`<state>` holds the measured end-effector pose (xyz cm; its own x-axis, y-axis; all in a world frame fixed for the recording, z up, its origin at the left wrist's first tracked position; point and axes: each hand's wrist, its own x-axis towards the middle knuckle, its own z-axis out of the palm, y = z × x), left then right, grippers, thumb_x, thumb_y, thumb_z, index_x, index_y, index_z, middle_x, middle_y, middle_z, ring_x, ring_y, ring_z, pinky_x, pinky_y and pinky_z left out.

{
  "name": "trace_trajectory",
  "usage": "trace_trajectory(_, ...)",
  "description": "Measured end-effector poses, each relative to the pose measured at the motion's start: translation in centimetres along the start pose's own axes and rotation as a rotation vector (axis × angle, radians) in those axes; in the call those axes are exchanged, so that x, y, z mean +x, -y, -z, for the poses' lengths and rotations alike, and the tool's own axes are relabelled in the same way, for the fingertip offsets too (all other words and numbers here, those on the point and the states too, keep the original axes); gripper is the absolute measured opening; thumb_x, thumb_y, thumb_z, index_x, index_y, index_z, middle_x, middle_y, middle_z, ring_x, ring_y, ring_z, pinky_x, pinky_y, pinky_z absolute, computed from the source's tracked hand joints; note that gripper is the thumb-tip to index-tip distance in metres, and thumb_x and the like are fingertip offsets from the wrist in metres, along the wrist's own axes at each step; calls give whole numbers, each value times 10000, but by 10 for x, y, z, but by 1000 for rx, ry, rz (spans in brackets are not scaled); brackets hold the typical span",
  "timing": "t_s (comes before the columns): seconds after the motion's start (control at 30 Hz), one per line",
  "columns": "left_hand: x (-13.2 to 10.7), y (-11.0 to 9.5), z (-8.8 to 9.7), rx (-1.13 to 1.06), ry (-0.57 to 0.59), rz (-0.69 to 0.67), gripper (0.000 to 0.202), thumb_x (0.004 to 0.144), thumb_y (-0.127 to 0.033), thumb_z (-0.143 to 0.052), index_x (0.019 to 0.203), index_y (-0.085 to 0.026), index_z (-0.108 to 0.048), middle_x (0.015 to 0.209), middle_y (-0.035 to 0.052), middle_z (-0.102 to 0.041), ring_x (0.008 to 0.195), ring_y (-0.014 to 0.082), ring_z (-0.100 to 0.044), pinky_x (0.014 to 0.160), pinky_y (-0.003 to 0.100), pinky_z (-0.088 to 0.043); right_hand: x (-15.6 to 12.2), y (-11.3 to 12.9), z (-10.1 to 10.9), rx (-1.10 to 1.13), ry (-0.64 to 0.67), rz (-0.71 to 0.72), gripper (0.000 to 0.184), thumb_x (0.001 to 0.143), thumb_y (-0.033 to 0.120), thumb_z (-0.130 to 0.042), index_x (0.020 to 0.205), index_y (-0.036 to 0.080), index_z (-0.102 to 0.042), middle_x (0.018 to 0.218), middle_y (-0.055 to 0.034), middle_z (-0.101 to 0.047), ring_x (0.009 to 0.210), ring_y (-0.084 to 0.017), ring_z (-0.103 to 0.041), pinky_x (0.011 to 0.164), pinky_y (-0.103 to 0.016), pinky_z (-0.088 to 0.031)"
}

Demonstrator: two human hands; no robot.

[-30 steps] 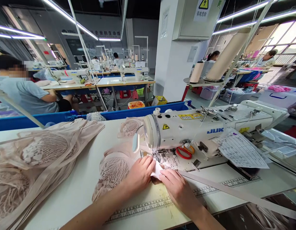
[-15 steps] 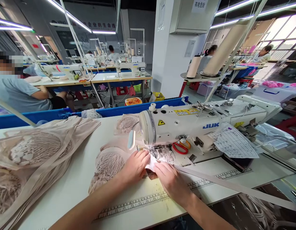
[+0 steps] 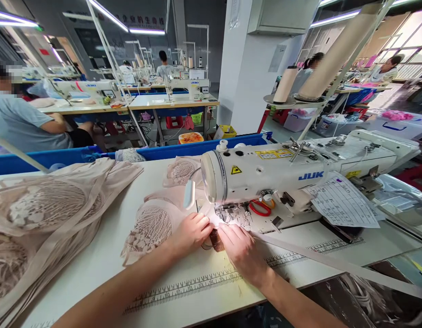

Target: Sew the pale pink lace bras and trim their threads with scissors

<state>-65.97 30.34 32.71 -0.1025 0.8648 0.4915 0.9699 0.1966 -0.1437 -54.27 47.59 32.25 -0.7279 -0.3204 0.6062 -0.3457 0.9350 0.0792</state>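
Note:
Beige bra pieces with a lace cup (image 3: 151,225) lie flat to the left of the needle of a white sewing machine (image 3: 262,168). My left hand (image 3: 193,232) is closed, its fingers pressed together on the pale bra fabric just before the presser foot. Close beside it, my right hand (image 3: 240,248) pinches the edge of the same fabric, thumb hidden beneath. From behind the right hand a long pale band (image 3: 300,250) trails off to the right over the table edge. The needle point is hard to make out in the lamp's glare.
Bra pieces (image 3: 54,205) are piled at left. Red-handled scissors (image 3: 259,208) lie behind the needle area, and a written paper sheet (image 3: 346,200) hangs by the machine. A ruler strip (image 3: 197,282) crosses the front table. Thread cones (image 3: 285,85) stand behind; a co-worker (image 3: 23,114) sits at far left.
The view has shifted slightly, so the machine sits farther right. Both hands stay at the needle area, fingertips now closer together, and less white fabric shows between them.

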Motion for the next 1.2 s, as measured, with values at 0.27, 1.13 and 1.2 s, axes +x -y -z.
trace_trajectory(0.27, 2, 10, -3, -24, 45, 18, 199, 993, -150, -436, 977, -141, -634, 805, 54, -623, 749, 184, -562, 629, 307, -393, -2, 2, 5, 90, -17, -13, 301, 971, 33, -385, 1113, 53, -650, 1026, -134, -681, 900, -229, -587, 774, -376, -509)
trace_trajectory(1.13, 19, 14, 6, 27, 263, 284, 297, 1021, -174, -356, 1052, -148, -651, 1005, 70, -658, 962, 219, -587, 802, 338, -476, -4, -1, 9, 206, 6, -54, 291, 907, 18, -426, 1077, 77, -656, 1030, -125, -678, 982, -239, -598, 842, -379, -495)
trace_trajectory(1.2, 16, 2, 22, 53, 241, 325, 285, 1002, -147, -356, 1103, -144, -623, 1005, 83, -650, 955, 230, -592, 778, 342, -490, -5, -2, 10, 215, -11, -25, 299, 915, 25, -428, 1105, 84, -652, 1064, -126, -676, 1007, -244, -598, 869, -386, -484)
